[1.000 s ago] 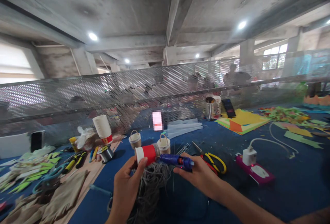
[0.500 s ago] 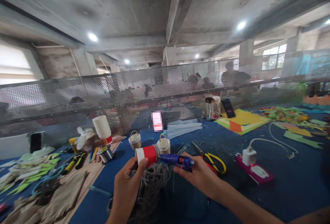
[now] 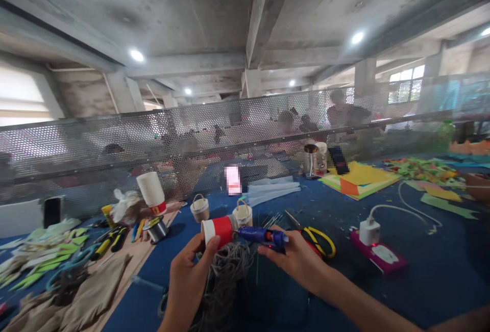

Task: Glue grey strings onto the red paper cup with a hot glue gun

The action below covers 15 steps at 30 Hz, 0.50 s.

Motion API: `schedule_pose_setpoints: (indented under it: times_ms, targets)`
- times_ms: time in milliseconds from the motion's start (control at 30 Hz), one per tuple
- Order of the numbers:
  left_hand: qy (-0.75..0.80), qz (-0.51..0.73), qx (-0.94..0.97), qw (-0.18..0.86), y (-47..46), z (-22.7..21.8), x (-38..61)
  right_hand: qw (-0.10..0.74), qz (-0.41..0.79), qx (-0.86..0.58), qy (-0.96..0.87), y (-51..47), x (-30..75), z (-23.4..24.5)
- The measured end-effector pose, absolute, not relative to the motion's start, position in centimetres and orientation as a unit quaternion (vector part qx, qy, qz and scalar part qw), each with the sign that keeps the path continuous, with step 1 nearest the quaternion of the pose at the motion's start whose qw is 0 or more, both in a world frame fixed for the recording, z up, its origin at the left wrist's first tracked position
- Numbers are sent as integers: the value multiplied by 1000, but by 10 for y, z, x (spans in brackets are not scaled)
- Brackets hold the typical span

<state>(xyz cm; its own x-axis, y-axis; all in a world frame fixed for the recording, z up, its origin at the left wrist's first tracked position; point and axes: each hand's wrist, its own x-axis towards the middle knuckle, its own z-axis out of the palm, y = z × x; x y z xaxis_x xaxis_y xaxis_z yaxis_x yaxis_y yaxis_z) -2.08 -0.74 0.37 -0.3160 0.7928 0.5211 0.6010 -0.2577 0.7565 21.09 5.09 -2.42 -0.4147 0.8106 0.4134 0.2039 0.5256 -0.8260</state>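
Note:
My left hand [image 3: 193, 263] grips a red and white paper cup [image 3: 223, 231], tipped on its side, with grey cord wound round its right end. In my right hand [image 3: 296, 255] is a blue hot glue gun [image 3: 258, 235], its nozzle pointing left at the corded end of the cup. Whether the tip touches the cord I cannot tell. Below the cup lies a tangled heap of grey cord [image 3: 225, 281]. Two small handled baskets, a left one [image 3: 200, 209] and a right one [image 3: 242, 214], stand just behind the cup.
Yellow-handled scissors [image 3: 319, 243] lie right of the glue gun, near a magenta power strip [image 3: 377, 253] with a white charger. Stacked paper cups [image 3: 150, 192] and a wire spool [image 3: 156, 229] stand left. A perforated metal screen [image 3: 210, 138] runs behind; people are beyond it.
My hands, the cup and the glue gun stay almost where they were. At the far right edge a brownish shape, perhaps part of an arm, has come into view above the paper scraps.

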Motion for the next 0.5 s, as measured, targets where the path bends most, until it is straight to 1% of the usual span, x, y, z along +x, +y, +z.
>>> schedule_pose_setpoints:
  times_ms: [367,500]
  targets:
    - [589,551,583,99,-8,3,-20,431,351,-328,-764,51,212,-22]
    - [592,551,579,104,-8,2,-20,437,367,-331,-752,50,212,-22]
